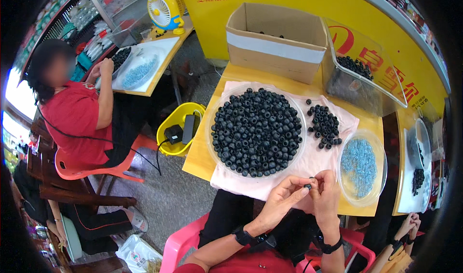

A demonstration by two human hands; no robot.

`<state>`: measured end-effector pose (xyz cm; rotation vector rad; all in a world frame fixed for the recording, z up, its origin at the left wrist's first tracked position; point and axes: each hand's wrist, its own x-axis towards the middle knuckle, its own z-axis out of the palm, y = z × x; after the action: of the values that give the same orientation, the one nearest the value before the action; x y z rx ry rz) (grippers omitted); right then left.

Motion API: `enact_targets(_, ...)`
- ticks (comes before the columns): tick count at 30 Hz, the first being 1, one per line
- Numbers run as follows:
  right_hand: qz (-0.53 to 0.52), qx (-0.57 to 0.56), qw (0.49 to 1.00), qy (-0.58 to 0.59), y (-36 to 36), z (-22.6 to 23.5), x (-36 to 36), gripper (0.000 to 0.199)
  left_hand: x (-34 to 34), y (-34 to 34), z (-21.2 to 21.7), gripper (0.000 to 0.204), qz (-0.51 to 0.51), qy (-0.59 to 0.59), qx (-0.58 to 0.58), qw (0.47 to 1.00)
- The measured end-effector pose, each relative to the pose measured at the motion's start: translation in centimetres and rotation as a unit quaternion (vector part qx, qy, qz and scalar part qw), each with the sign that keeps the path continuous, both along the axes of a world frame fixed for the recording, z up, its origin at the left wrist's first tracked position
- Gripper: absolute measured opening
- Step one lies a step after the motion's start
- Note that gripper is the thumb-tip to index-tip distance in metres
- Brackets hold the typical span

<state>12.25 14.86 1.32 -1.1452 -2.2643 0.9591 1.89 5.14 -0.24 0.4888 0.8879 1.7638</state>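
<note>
Close together over the table's front edge, my left hand (282, 198) and my right hand (326, 196) meet with their fingertips pinched. A small round black bead (307, 186) shows at my left thumb and fingertips. My right fingers are closed beside it; a dark bit shows at their tips, too small to name. Beyond my left hand lies a round clear tray (305, 133) heaped with black beads (258, 133). A smaller loose pile of black beads (324, 126) rests on the pale pink cloth (241, 182). Right of my right hand is a clear dish (379, 176) with tiny light-blue pieces (359, 164).
At the table's back stand a cardboard box (275, 56) and a clear plastic bin (354, 92) with black beads. A yellow basket (166, 148) holding black adapters is on the floor at left. A seated co-worker (79, 121) handles things at another table. Another person's hands (407, 227) show at right.
</note>
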Motion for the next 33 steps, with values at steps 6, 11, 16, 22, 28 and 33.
enact_targets(6, 0.028, 0.074, 0.995, -0.053, -0.1, 0.5, 0.9, 0.023, 0.8, 0.2, -0.8, 0.019, -0.033, -0.037, 0.022, 0.999)
enact_targets(11, 0.008, 0.008, 1.000, -0.022, -0.2, 1.4, 1.1, 0.015, 0.7, -0.1, -0.3, 0.021, -0.037, -0.029, 0.022, 0.999)
enact_targets(16, 0.001, -0.009, 1.000, 0.008, -0.2, 0.8, 1.5, 0.013, 0.8, -0.1, -0.8, 0.022, -0.018, -0.004, 0.012, 1.000)
enact_targets(22, 0.019, 0.105, 0.994, -0.033, -0.2, -0.3, 1.5, 0.017, 0.7, -0.2, -1.2, 0.023, -0.041, -0.041, 0.019, 0.998)
enact_targets(28, 0.034, 0.137, 0.989, -0.054, -0.3, -0.3, 1.6, 0.018, 0.7, -0.2, -0.8, 0.027, -0.051, -0.049, -0.003, 0.997)
enact_targets(33, 0.017, 0.084, 0.996, -0.003, -0.2, -0.7, 2.3, 0.015, 0.6, -0.1, -1.1, 0.024, -0.062, -0.024, -0.004, 0.998)
